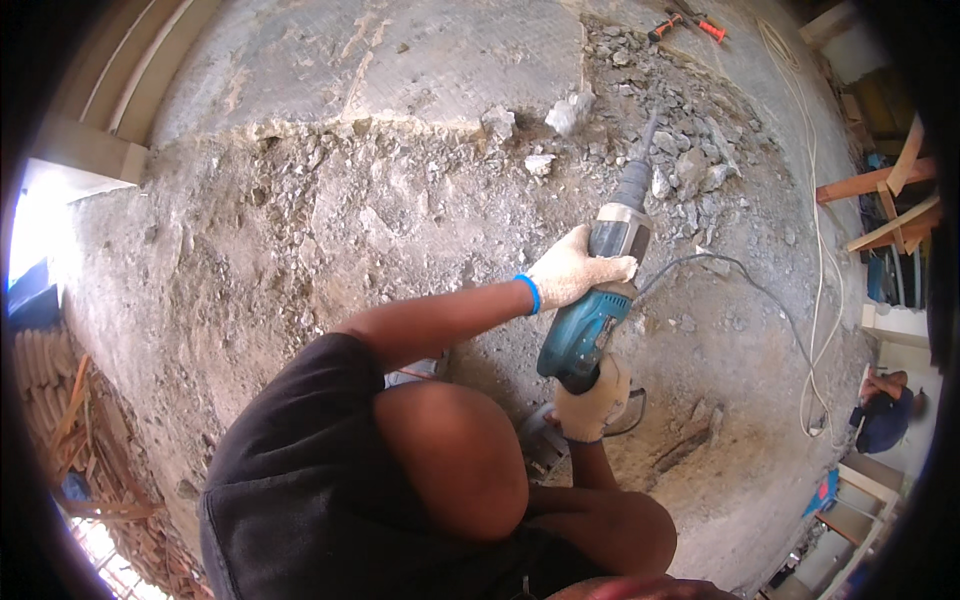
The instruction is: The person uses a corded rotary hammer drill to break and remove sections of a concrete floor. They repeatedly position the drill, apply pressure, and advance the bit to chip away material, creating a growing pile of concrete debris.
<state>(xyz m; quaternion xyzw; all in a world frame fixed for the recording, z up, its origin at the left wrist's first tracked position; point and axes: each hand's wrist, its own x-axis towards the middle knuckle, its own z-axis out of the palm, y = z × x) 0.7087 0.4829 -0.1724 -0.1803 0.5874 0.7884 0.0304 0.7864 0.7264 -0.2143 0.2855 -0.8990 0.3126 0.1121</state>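
Note:
A teal and black hammer drill (582, 328) slants up and away in front of me, with a long chisel bit (649, 135) fitted. The bit's tip lies over broken concrete rubble (690, 168); whether it touches cannot be told. My left hand (575, 272), in a white knit glove with a blue cuff, is wrapped round the drill's body behind its grey front section. Closed round the rear handle is my right hand (593, 402), gloved too; the trigger is hidden. From the drill a dark power cord (745, 268) loops away to the right.
A raised slab edge (400, 122) crosses the rubble-strewn floor ahead. Tools with orange grips (710, 28) lie far right. A pale cable (818, 290) runs along the right. Timber pieces (890, 185) and another person (885, 412) are beyond; stacked planks (85, 440) stand left.

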